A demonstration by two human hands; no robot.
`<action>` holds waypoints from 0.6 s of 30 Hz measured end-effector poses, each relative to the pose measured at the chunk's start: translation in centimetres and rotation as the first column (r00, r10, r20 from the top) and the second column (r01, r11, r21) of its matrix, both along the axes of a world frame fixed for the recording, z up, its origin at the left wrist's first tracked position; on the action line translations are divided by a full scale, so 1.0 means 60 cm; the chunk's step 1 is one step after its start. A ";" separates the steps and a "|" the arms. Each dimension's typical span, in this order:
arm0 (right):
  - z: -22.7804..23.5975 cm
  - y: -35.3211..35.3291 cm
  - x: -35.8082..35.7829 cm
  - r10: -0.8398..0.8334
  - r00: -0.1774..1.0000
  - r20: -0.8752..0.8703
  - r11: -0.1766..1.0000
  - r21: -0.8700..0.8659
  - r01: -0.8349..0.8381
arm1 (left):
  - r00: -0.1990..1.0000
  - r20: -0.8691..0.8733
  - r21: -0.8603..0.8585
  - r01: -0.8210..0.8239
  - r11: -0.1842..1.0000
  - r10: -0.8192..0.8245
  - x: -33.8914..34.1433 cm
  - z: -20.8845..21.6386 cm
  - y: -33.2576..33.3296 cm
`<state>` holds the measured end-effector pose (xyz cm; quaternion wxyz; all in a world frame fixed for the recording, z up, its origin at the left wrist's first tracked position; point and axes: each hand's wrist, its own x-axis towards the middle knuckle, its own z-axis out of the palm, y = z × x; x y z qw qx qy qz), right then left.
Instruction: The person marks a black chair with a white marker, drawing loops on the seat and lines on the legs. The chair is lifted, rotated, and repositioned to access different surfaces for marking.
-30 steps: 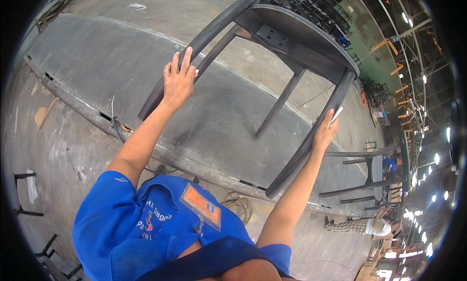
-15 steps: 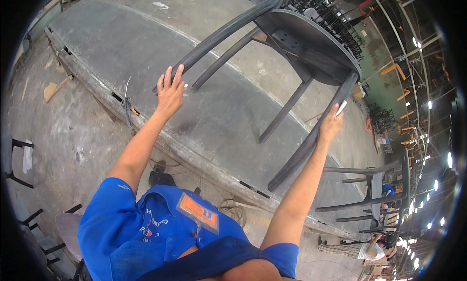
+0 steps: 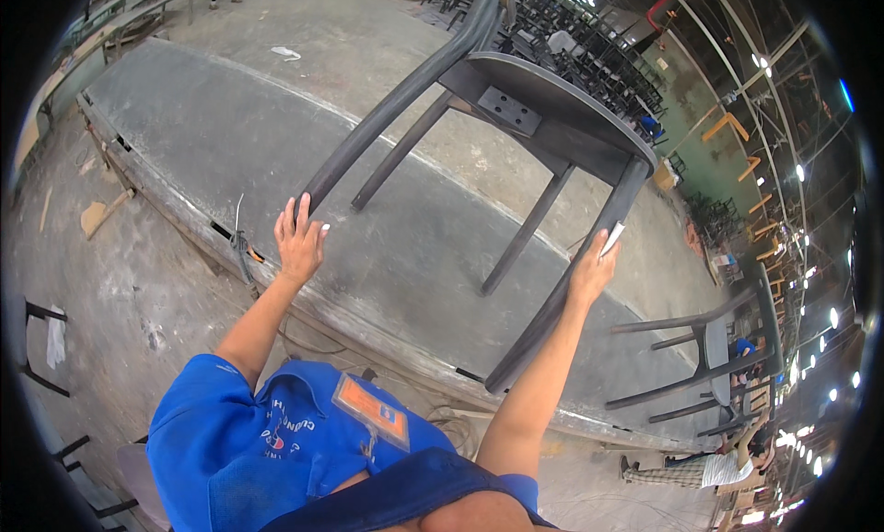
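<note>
A dark chair (image 3: pixel 589 117) lies tilted on a grey worktable, its seat underside and a bracket plate with holes showing. My left hand (image 3: pixel 299 246) is closed at the near end of its left long leg, fingers laid over the wood. A small white bit shows at that thumb; I cannot make out what it is. Along the right long leg (image 3: pixel 529 339), my right hand (image 3: pixel 592 272) is wrapped around the wood. From its fingers sticks a short white strip (image 3: pixel 613 238), kind unclear. Two thinner legs stand between the long ones.
The long worktable (image 3: pixel 212 117) has a raised edge, where a cable with an orange part (image 3: pixel 247 246) hangs. A second dark chair (image 3: pixel 714 348) lies at the right end. Beyond, a person in checked trousers (image 3: pixel 677 472) stands, and many stacked chairs (image 3: pixel 589 62) fill the back.
The chair has shifted left and slightly toward me in the picture, both hands moving along with it and staying on its legs. The whole view has shifted a little too.
</note>
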<state>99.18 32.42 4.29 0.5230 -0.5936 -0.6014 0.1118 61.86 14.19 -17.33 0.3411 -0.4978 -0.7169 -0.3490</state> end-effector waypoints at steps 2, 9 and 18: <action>-0.003 -0.004 -0.002 -0.029 0.999 0.022 0.999 0.030 0.028 | 0.999 0.013 -0.012 0.040 0.999 -0.040 -0.002 0.005 -0.008; -0.015 0.009 0.004 -0.040 0.999 -0.007 0.995 0.094 0.041 | 0.900 0.266 0.114 0.327 0.938 -0.346 -0.059 0.052 -0.031; -0.004 0.011 0.002 0.000 0.998 -0.061 0.998 0.056 0.003 | 0.448 0.792 0.351 0.219 0.910 -0.414 -0.120 0.055 0.037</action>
